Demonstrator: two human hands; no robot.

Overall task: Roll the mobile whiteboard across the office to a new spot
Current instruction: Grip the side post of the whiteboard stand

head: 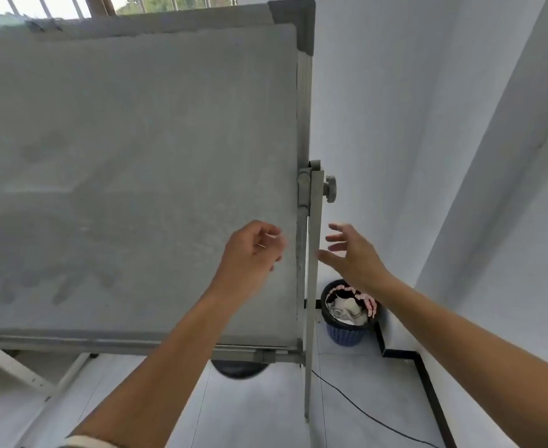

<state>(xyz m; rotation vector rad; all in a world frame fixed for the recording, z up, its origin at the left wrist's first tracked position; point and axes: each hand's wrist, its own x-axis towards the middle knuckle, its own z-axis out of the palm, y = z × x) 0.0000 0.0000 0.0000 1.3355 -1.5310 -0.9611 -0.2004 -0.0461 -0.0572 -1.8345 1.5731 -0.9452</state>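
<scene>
The mobile whiteboard (pixel 130 176) fills the left and middle of the head view, its grey surface smudged and its frame tilted. A metal upright post (pixel 313 270) with a grey locking knob (pixel 330 188) carries its right edge. My left hand (pixel 253 253) hovers in front of the board's right edge, fingers loosely curled, holding nothing. My right hand (pixel 351 255) is just right of the post with fingers spread, not touching it. Both hands are apart from the frame.
A blue wastebasket (pixel 346 321) full of rubbish stands on the floor behind the post, near the white wall. A black cable (pixel 363 412) runs across the tiled floor. White stand legs (pixel 24 373) spread at the lower left. A barred window (pixel 104 4) is behind the board.
</scene>
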